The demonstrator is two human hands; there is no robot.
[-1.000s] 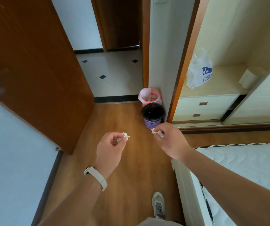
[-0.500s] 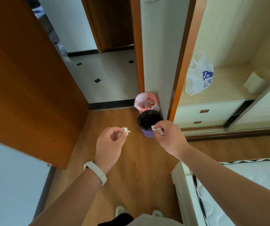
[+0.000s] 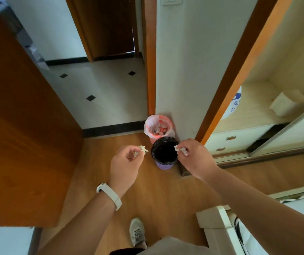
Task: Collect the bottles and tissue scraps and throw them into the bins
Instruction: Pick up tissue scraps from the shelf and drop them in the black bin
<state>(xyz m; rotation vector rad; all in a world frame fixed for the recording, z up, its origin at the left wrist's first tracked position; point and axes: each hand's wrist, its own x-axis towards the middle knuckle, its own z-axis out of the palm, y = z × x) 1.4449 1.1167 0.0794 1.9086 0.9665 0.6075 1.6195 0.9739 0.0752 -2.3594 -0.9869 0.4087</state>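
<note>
Two small bins stand on the wooden floor against the white wall. The near one is a purple bin [image 3: 164,165] lined with a black bag. Behind it a pink bin [image 3: 152,124] with a white liner holds several bottles [image 3: 160,130]. My left hand [image 3: 126,165] pinches a white tissue scrap [image 3: 143,149], just left of the purple bin. My right hand [image 3: 196,156] pinches another tissue scrap [image 3: 181,150] over the purple bin's right rim.
An open brown door [image 3: 22,126] fills the left side, with a tiled hallway beyond it. An open wardrobe [image 3: 257,111] with drawers stands at the right. The bed's white corner [image 3: 219,223] is at the lower right, and my shoe [image 3: 137,232] is on the floor.
I have stepped closer to the bins, which now appear larger and nearer. Both hands have kept their tissue scraps, and my right hand has come over the purple bin's rim.
</note>
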